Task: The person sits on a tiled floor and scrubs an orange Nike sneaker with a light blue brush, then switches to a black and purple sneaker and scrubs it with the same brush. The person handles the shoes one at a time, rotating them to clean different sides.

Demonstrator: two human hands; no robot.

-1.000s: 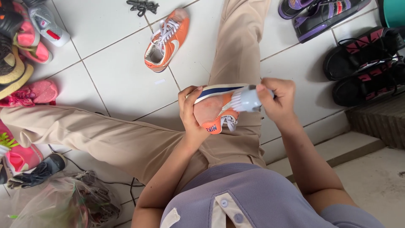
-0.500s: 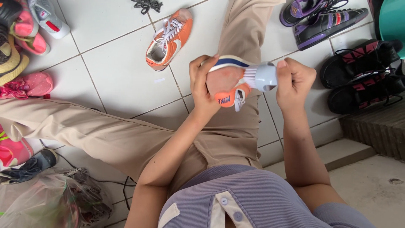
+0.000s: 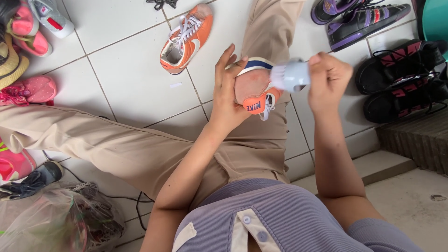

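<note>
Orange sneakers (image 3: 255,91): two; one brush (image 3: 290,74).

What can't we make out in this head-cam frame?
- Brush: motion-blurred; its handle is hidden inside the right hand.
- Held orange shoe: the left hand covers one side, and its upper faces away.
- Teal container: cut off by the right edge.
- Clear bag: contents too jumbled to identify.
</note>
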